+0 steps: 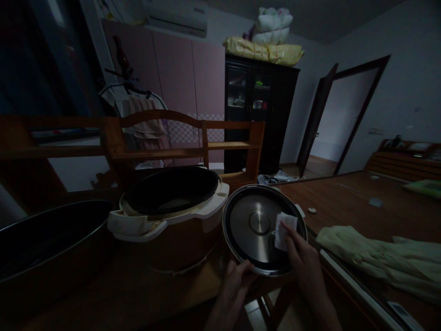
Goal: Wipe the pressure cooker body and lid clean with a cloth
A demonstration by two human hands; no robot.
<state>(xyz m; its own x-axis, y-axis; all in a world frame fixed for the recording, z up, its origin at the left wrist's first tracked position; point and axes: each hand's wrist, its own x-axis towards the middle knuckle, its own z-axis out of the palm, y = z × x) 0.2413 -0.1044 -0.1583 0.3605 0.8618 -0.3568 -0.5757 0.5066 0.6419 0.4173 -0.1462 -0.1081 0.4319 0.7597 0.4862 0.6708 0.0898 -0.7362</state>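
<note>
A round metal pot lid [245,230] is tilted up in front of me, its steel inner face and dark rim turned my way. My left hand [237,282] grips the lower left edge of the lid, thumb over the rim. In my right hand [301,250] is a folded white cloth or tissue [281,230], pressed by the fingers against the lid's right side. Left of the lid stands a white-rimmed electric cooker [186,236], with a dark opening at its top. A wide dark pot [55,239] sits farther left.
A wooden shelf [158,151] rises behind the cooker. To the right lie a pale green cloth [375,253] and a small white round object [312,210] on a brown wooden surface [347,197]. A dark cabinet [262,119] and an open door [315,124] are farther back.
</note>
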